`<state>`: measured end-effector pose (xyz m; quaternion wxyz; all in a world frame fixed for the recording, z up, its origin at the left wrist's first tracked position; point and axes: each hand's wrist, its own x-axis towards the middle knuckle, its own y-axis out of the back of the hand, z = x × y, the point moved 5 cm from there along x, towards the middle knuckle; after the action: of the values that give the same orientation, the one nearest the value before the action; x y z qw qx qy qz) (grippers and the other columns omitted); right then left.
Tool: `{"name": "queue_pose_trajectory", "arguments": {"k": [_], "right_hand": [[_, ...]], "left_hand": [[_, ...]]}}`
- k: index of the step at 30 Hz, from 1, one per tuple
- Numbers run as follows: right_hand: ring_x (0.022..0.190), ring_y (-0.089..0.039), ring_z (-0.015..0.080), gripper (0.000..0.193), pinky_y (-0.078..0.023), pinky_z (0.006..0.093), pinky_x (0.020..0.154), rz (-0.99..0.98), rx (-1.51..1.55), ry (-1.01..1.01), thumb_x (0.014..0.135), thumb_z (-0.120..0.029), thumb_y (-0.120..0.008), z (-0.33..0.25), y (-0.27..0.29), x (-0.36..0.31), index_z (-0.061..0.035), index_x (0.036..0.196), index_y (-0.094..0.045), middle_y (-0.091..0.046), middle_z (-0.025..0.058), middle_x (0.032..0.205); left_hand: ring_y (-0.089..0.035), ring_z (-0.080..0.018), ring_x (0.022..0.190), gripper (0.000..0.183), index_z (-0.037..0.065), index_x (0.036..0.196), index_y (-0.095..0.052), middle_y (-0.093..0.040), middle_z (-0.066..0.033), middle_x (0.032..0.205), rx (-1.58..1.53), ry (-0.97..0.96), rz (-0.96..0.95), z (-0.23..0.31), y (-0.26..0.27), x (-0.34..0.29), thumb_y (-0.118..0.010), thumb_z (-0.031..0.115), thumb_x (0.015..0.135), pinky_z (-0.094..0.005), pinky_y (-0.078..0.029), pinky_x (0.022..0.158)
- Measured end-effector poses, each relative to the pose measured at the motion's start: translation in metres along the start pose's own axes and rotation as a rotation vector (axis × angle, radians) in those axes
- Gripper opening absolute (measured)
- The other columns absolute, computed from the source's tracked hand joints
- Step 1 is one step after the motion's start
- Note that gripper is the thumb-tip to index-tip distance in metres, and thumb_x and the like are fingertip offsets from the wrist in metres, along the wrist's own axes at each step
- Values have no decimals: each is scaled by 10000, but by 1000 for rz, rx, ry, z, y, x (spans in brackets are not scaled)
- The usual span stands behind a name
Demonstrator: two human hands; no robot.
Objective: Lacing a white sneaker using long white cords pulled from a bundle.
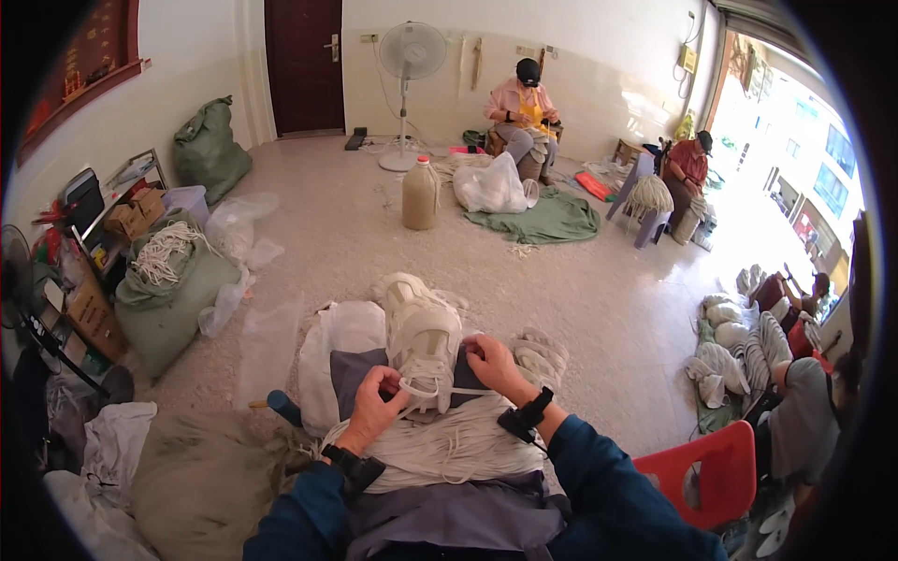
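While the white sneaker (pixel 423 338) rests toe-away on the lap, the left hand (pixel 377 397) pinches a white lace (pixel 432 393) taut and the right hand (pixel 493 363) clamps its fingers on the shoe's side, steadying it above the lace bundle (pixel 449 447).

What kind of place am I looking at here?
Probably a small informal shoe-finishing workroom: the hands lace a white shoe over a pile of white laces, other seated people work likewise, and stuffed sacks line the tiled floor.

Both hands work a white lace at a white shoe (pixel 423 341); the left hand (pixel 379 400) pinches it, the right hand (pixel 494 363) grips alongside. A bundle of white laces (pixel 449 449) lies across the lap.
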<state>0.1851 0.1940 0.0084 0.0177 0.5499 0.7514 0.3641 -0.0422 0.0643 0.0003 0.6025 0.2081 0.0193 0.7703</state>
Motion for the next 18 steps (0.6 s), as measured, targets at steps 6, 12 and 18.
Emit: {"name": "queue_pose_trajectory", "arguments": {"k": [6, 12, 18], "right_hand": [[905, -656, 253, 321, -535, 352, 827, -6, 341, -231, 872, -108, -654, 21, 2, -9, -11, 1178, -664, -691, 133, 1034], [1194, -554, 376, 537, -450, 445, 1022, -50, 69, -231, 860, -271, -709, 40, 1, -18, -6, 1311, -588, -570, 217, 1339], [1264, -514, 414, 681, -408, 455, 1076, -161, -89, -250, 894, -410, -658, 39, -5, -14, -17, 1429, -503, -536, 249, 1379]], "left_hand": [[-606, -159, 790, 280, 5, 999, -608, -614, -68, 926, -23, 2, 0, -2, 1, 0, -773, 92, 790, -298, -523, 762], [-607, -161, 789, 279, 8, 998, -607, -612, -67, 926, -38, 17, 5, -6, -1, -2, -770, 85, 785, -302, -525, 761], [-602, -167, 782, 265, 8, 998, -606, -616, -75, 921, 2, -21, -2, -4, -3, 2, -758, 84, 794, -304, -519, 749]]}}
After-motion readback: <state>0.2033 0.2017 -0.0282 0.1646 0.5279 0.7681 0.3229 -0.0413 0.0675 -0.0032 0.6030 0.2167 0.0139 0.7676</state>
